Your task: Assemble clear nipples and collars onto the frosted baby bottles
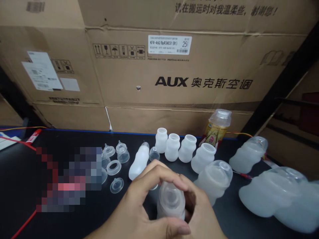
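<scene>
Translucent silicone fills your view: you hold a small bottle (171,200) upright between both hands, just in front of the row of open bottles (184,149) that stands on the black table (22,172). Your left hand (139,212) wraps around the bottle from the left, fingers arched over its top and thumb curled across the lower front. Your right hand (199,215) closes on it from the right, only partly in view, pressing against the bottle's side. Neither hand is spread; both are cupped tight on the same piece. The bottle's long axis runs roughly vertical, tipped a little toward you, so its domed top faces the camera.

Left of the held bottle, one bottle (139,162) lies on its side, pointing away from you toward the cardboard box (174,83). Further left of it sit loose rings and nipples (115,166), near a blurred patch. Right of the held bottle stand capped bottles (214,179), and well right of those, larger ones (271,196) lie close to the lens. Behind the row, against the box, a yellow-labelled drink bottle (217,131) stands with a clear cap. The held bottle sits between your hands, equally close to both.
</scene>
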Motion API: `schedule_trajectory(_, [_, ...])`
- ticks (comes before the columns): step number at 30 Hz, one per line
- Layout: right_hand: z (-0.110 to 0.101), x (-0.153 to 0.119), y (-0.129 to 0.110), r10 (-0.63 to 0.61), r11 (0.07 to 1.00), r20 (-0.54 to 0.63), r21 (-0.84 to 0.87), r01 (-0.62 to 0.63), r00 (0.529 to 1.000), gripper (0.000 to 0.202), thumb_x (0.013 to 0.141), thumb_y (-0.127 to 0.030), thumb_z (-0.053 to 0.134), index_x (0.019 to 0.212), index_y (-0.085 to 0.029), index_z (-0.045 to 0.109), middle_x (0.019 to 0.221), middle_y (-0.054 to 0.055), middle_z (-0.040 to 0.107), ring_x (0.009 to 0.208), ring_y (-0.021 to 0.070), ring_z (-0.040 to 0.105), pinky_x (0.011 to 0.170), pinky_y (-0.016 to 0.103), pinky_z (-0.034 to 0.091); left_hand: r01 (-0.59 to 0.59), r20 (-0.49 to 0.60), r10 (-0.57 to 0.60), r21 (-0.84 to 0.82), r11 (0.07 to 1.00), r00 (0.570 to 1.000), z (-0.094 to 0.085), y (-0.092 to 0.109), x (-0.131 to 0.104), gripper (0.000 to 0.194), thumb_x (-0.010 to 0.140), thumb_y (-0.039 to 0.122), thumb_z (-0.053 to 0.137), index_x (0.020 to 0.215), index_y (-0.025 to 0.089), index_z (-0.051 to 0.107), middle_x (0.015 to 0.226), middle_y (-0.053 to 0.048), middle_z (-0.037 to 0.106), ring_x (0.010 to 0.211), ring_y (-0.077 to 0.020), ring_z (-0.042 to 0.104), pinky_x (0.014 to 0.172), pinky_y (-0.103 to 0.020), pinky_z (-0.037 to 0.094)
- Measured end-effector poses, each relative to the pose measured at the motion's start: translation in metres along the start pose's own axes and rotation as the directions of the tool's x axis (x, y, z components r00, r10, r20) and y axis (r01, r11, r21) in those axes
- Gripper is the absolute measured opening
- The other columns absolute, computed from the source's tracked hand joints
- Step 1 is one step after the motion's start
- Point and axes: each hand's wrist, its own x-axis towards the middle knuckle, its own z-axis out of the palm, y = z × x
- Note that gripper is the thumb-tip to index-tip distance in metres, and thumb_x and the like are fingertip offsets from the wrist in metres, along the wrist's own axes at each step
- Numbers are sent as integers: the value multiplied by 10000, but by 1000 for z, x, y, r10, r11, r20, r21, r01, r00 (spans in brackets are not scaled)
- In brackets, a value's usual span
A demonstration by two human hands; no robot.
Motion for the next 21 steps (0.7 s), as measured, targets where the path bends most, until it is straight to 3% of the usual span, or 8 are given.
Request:
schedule_trajectory(3, [1, -1, -6, -19, 999, -9, -46, 19, 1000, 600, 392, -187, 988, 826, -252, 578, 735, -69, 555, 634, 110, 448, 498, 161, 370, 30, 37, -29, -40, 999, 999, -2, 5, 0, 430, 747, 243, 997, 1124, 353, 822, 1073, 5, 762, 976, -178, 754, 895, -279, 577])
schedule_trajectory(6, [4, 2, -20, 129, 991, 84, -33, -127, 988, 609, 371, -144, 998, 856, -228, 639, 769, -62, 542, 698, 127, 499, 577, 188, 463, 165, 145, -149, -104, 981, 978, -9, 9, -2, 399, 808, 263, 960, 1169, 372, 828, 1171, -3, 773, 1096, -211, 754, 979, -324, 556])
schedule_trajectory(9, [3, 5, -28, 271, 958, 179, 50, -284, 946, 670, 317, -118, 1064, 856, -210, 678, 760, -65, 565, 718, 129, 540, 677, 224, 520, 382, 269, -338, -134, 914, 902, -21, 16, -3, 373, 850, 311, 933, 1198, 378, 819, 1257, -10, 784, 1224, -273, 722, 1068, -414, 524])
schedule_trajectory(12, [2, 5, -27, 297, 943, 250, 78, -325, 922, 589, 348, -92, 1049, 779, -206, 663, 661, -94, 522, 601, 81, 443, 582, 191, 444, 483, 373, -403, -150, 862, 835, -31, 21, -3, 380, 876, 334, 912, 1238, 359, 796, 1306, -37, 783, 1276, -323, 707, 1103, -503, 517])
schedule_trajectory(15, [-1, -1, -24, 320, 937, 244, 59, -344, 915, 575, 387, -113, 1019, 805, -223, 640, 731, -57, 614, 697, 148, 613, 674, 252, 536, 444, 386, -370, -121, 888, 845, -32, 20, -2, 406, 914, 346, 879, 1301, 357, 756, 1360, -49, 761, 1286, -315, 711, 1123, -509, 524])
schedule_trajectory(18, [-6, -8, -19, 275, 961, 56, 10, -276, 960, 740, 368, -204, 1063, 969, -258, 634, 1023, 59, 735, 1049, 336, 744, 878, 407, 629, 279, 287, -244, -87, 956, 926, -23, 13, -4, 456, 888, 346, 905, 1315, 395, 753, 1340, -19, 776, 1258, -265, 736, 1122, -420, 543])
schedule_trajectory(21, [-11, -9, -13, 200, 974, 26, -112, -196, 979, 797, 323, -403, 1099, 943, -270, 616, 953, 76, 714, 969, 352, 725, 735, 375, 630, 41, 137, -37, -28, 999, 990, -11, 4, -8, 506, 830, 370, 951, 1303, 413, 778, 1252, 9, 798, 1164, -212, 767, 1057, -305, 578])
